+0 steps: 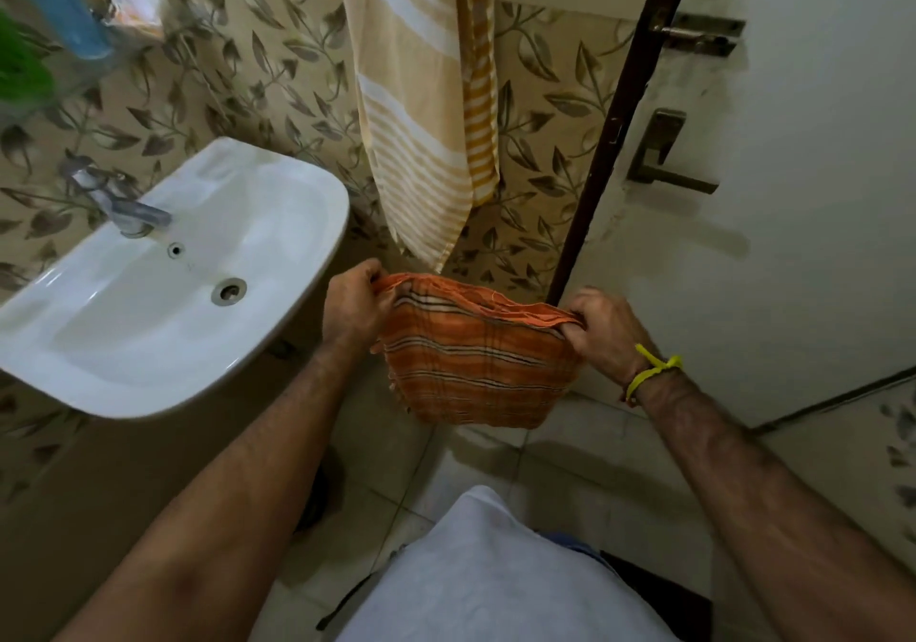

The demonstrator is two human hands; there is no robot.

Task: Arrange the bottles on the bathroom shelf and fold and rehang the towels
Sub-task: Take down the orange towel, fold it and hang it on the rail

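Folding of the orange striped towel (473, 368), held in mid-air between the white washbasin (163, 294) and the door (793, 170), just below the hanging yellow-and-white striped towel (411, 96). We held the upper edge at its two ends: our left hand (354, 306) pinched the left corner with fingers curled round the gathered layers, and our right hand (602, 331) gripped the right corner likewise, a yellow band (649, 373) at that wrist. The cloth hung below the hands as a short doubled panel, its lower edge rounded and free of the floor.

To do this step well, we judged that the stacked edges at the top should be squared before any further fold, since several frayed layers showed unevenly there; equal tension from both hands would keep the stripes level and stop the panel sagging in the middle.

Both forearms reached forward and slightly inward, backs of the hands turned up toward the camera, wrists roughly level, the hands well apart across the towel's width. The bottles on the shelf were not clearly distinguishable.
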